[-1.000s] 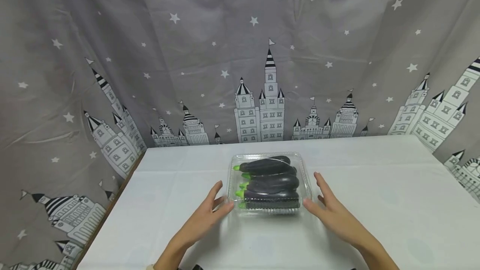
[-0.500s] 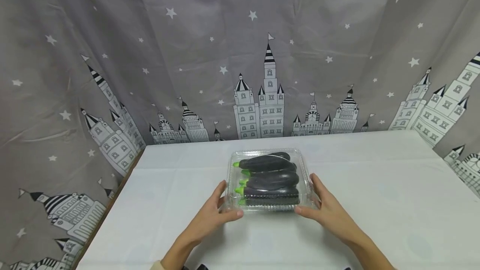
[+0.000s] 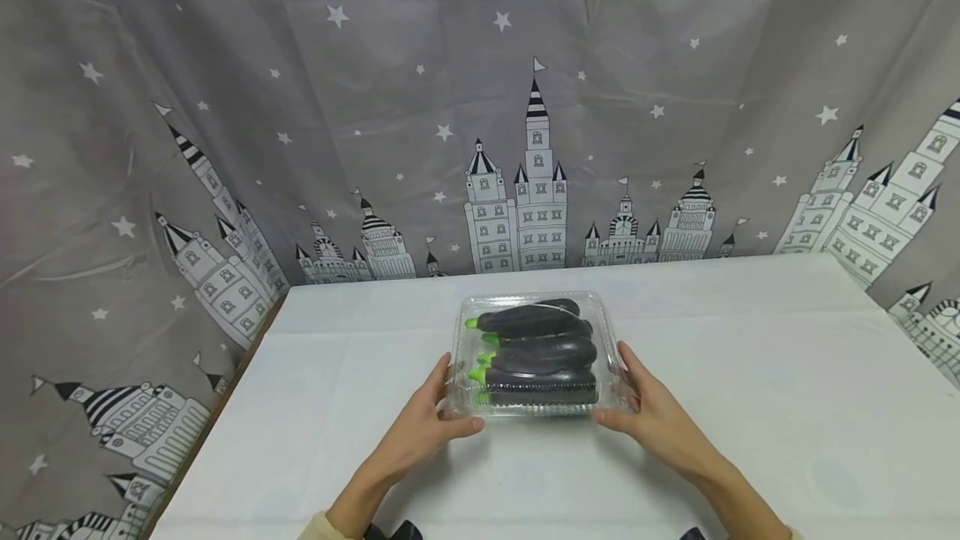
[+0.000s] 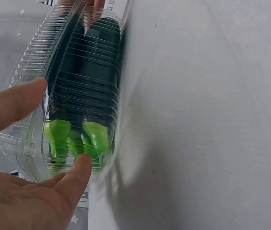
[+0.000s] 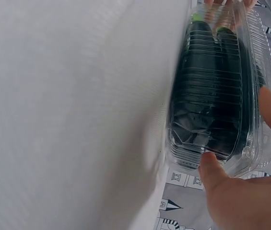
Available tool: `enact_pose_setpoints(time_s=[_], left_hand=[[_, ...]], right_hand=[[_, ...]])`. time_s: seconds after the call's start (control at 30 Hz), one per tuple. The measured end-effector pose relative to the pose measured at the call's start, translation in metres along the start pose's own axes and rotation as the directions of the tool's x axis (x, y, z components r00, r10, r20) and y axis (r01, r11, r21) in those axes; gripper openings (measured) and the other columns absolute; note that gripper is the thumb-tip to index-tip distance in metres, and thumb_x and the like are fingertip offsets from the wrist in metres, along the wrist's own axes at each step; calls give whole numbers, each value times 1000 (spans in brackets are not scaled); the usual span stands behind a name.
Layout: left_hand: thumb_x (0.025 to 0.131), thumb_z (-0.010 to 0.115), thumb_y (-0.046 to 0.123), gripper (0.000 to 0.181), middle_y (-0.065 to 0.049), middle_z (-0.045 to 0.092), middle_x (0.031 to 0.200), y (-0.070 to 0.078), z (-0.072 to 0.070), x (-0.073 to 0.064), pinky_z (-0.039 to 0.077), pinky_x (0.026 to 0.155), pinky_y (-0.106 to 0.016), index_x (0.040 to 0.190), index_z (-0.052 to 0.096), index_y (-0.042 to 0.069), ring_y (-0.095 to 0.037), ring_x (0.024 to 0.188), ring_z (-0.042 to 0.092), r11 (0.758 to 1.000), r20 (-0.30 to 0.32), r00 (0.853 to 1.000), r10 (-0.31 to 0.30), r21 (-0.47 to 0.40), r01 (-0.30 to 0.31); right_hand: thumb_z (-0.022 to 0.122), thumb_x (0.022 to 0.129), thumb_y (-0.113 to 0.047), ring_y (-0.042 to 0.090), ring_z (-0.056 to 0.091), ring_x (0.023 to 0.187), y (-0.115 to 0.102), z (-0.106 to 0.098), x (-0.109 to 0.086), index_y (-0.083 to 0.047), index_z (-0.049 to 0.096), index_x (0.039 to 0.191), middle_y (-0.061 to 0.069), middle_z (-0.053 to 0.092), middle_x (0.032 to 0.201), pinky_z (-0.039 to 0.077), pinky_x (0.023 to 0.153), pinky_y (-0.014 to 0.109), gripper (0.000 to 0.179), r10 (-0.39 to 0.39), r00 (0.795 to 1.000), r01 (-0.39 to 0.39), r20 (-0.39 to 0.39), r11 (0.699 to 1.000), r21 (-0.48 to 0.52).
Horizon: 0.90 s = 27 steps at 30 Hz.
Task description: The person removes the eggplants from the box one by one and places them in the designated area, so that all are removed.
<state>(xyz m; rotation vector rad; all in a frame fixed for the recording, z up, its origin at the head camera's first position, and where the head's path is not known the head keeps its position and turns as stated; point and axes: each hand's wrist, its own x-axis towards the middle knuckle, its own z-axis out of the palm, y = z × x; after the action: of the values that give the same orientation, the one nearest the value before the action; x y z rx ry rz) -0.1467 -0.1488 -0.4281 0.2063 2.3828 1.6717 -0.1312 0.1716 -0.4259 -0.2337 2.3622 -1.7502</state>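
Note:
A clear plastic clamshell box [image 3: 468,312] sits on the white table in the middle of the head view. Inside it lie several dark eggplants [image 3: 543,352], their bright green stem ends toward the left. My left hand [image 3: 416,432] grips the box's near left corner, with the thumb on the front and the fingers along the side. At the near right corner my right hand [image 3: 660,427] holds it in the same way. In the left wrist view, green stems [image 4: 97,136] show through the ribbed wall close to a fingertip. Some fingers are hidden behind the box.
White cloth covers the table [image 3: 750,373]. A grey curtain [image 3: 637,40] printed with castles and stars hangs behind it and along the left side. The table's brown left edge [image 3: 217,419] shows beside the curtain.
Both hands have closed in from the sides onto the box, the thumbs coming round to its front. The whole scene sits slightly higher in the head view.

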Motion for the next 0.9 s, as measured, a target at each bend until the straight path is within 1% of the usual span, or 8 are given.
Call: enact_pose_setpoints(time_s=[0.13, 0.23, 0.4, 0.5, 0.57, 0.77, 0.83, 0.9], left_hand=[[82, 81, 13, 107, -27, 25, 156, -2, 0, 1, 31, 109, -53, 156, 7, -3, -46, 141, 26, 1000, 4, 1000, 24, -6, -24], [82, 81, 12, 107, -26, 25, 156, -4, 0, 1, 31, 109, -52, 156, 6, -3, -45, 141, 27, 999, 5, 1000, 26, -21, -26], [81, 82, 11, 109, -23, 24, 158, -5, -2, 2, 30, 110, -49, 157, 4, -1, -41, 141, 30, 998, 15, 1000, 18, -61, -17], [81, 82, 12, 108, -22, 23, 159, -6, -2, 3, 30, 110, -49, 157, 6, 0, -40, 142, 28, 998, 18, 1000, 15, -65, -14], [81, 82, 12, 108, -21, 22, 159, -6, -2, 3, 29, 111, -49, 157, 6, 0, -40, 143, 26, 998, 20, 1000, 15, -66, -14], [83, 80, 15, 105, -18, 24, 159, -7, 0, 4, 29, 111, -49, 158, 7, 2, -40, 143, 26, 999, 8, 1000, 6, -48, -5], [84, 79, 16, 104, -18, 24, 159, -6, 0, 4, 29, 111, -50, 158, 7, 3, -40, 143, 26, 999, 2, 1000, -1, -37, 1], [85, 78, 17, 103, -18, 23, 160, -6, 1, 4, 29, 111, -51, 158, 7, 3, -41, 143, 25, 1000, 0, 1000, -7, -29, 7]], right_hand=[[76, 87, -18, 45, 26, 141, 2, 1, 0, -2, 0, 158, 28, 11, 159, 20, 112, 52, 105, -13, 1000, 13, -7, 1000, -16], [75, 87, -15, 45, 25, 141, 3, 3, 1, -3, 0, 158, 26, 8, 160, 19, 112, 52, 104, -23, 1000, 23, -13, 1000, -19], [74, 86, -10, 44, 15, 144, 5, 5, 1, -9, -3, 159, 22, -1, 162, 17, 113, 49, 106, -35, 999, 35, -1, 999, -4], [72, 88, -9, 44, 12, 145, 5, 6, 0, -10, -4, 159, 21, -3, 162, 16, 113, 48, 104, -42, 999, 42, 1, 999, -7], [70, 89, -9, 44, 9, 146, 5, 6, -1, -10, -4, 159, 21, -4, 162, 15, 113, 49, 102, -42, 999, 42, 0, 999, -9], [61, 94, -6, 39, -5, 147, 5, 8, -2, -13, -8, 158, 17, -10, 163, 3, 114, 56, 95, -41, 999, 40, 18, 998, 38], [58, 95, -4, 38, -8, 148, 5, 8, -2, -14, -9, 158, 17, -10, 163, 0, 114, 57, 93, -39, 999, 38, 24, 997, 65], [57, 95, -4, 38, -7, 148, 5, 9, -2, -13, -9, 158, 19, -9, 163, -1, 114, 57, 92, -36, 999, 34, 23, 995, 89]])
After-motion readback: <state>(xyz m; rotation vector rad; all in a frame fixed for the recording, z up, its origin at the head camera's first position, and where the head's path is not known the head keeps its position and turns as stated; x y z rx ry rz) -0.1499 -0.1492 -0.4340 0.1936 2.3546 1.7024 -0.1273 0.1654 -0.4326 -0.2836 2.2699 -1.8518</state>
